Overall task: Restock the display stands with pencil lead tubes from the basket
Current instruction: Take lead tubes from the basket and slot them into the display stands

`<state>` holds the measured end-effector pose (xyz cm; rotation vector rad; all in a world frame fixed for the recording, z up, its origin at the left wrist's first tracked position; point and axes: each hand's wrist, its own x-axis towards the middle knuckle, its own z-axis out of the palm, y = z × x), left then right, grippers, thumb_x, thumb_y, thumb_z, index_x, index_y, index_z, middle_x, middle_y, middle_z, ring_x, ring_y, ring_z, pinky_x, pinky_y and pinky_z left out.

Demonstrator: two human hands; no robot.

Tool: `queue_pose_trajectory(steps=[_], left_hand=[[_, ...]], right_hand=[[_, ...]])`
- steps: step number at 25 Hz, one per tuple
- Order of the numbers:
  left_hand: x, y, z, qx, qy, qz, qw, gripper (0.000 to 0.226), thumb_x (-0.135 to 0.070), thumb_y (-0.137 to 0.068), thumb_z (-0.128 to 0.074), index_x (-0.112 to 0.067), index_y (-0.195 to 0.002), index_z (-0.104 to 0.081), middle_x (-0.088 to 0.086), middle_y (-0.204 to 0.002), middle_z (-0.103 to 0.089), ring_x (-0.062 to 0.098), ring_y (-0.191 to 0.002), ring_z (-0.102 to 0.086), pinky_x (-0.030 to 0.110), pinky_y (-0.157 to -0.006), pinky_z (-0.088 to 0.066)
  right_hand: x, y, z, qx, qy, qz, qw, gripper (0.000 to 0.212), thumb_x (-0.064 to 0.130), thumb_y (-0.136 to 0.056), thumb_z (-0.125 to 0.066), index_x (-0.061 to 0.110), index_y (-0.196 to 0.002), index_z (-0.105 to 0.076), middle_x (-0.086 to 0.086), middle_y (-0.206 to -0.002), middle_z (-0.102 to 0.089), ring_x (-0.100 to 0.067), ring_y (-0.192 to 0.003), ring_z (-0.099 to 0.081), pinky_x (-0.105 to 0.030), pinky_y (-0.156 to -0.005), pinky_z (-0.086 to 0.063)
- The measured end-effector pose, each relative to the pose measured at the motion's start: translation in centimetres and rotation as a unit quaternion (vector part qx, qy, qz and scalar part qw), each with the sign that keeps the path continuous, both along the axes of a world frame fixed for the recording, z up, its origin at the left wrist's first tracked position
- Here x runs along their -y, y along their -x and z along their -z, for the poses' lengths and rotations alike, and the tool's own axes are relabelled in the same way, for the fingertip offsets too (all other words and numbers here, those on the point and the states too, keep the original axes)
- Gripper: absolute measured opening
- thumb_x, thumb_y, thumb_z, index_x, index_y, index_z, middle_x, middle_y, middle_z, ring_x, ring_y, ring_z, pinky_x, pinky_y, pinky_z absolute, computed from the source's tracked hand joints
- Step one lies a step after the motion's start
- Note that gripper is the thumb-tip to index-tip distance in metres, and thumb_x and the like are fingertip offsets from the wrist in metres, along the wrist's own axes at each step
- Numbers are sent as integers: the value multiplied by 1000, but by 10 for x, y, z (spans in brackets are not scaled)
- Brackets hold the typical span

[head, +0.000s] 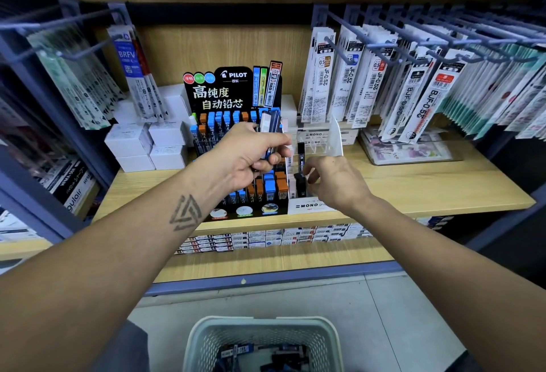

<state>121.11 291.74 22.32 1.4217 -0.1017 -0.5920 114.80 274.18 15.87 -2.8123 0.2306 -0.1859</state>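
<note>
Over the wooden shelf (413,191), my left hand (248,156) grips a bunch of slim blue-and-white lead tubes (270,126), while my right hand (334,179) pinches one black tube (301,161) in the clear MONO stand (319,147). At 6 o'clock sits the pale green plastic basket (263,339), more tubes inside.

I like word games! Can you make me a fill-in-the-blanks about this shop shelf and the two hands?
1. The left hand holds a bunch of lead tubes in front of the black ____ display stand.
2. The right hand pinches one ____ tube over the clear MONO stand.
3. The basket sits down on the ____.

Missing words: PILOT; black; floor
</note>
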Motion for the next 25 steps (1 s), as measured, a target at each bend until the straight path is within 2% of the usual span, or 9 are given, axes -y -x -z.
queue_pose_trajectory(steps=[4,7,13,25], left_hand=[[-1,-2,0,3,0,-5,1000,52,-2,-89,-70,11,-133,-46,15,-70,-68,12,-47,-45,16,-31,-26],[-1,-1,-1,1,0,-5,1000,49,-2,-90,-69,12,-132,-47,14,-69,-67,11,-46,-44,16,-31,-26],[1,5,-3,6,-12,3,1000,38,-1,-91,-67,18,-123,-55,14,-68,-66,11,-47,-44,15,-32,-24],[1,5,-3,6,-11,1,1000,38,-1,-91,-67,18,-121,-56,15,-70,-65,11,-47,-45,15,-32,-25]], right_hand=[[-1,-1,-1,6,5,-17,1000,32,16,-84,-74,33,-110,-67,1,-101,-73,-25,-94,-66,-32,-73,-52],[1,-2,-1,5,-8,-8,1000,29,14,-83,-73,31,-107,-70,-1,-97,-74,-26,-90,-67,-36,-77,-57],[4,-3,2,19,-7,4,1000,25,16,-83,-73,29,-103,-72,-1,-97,-73,-25,-90,-67,-38,-79,-58],[-3,-2,4,47,32,16,998,18,8,-88,-63,21,-99,-70,-6,-94,-72,-31,-86,-66,-37,-71,-56]])
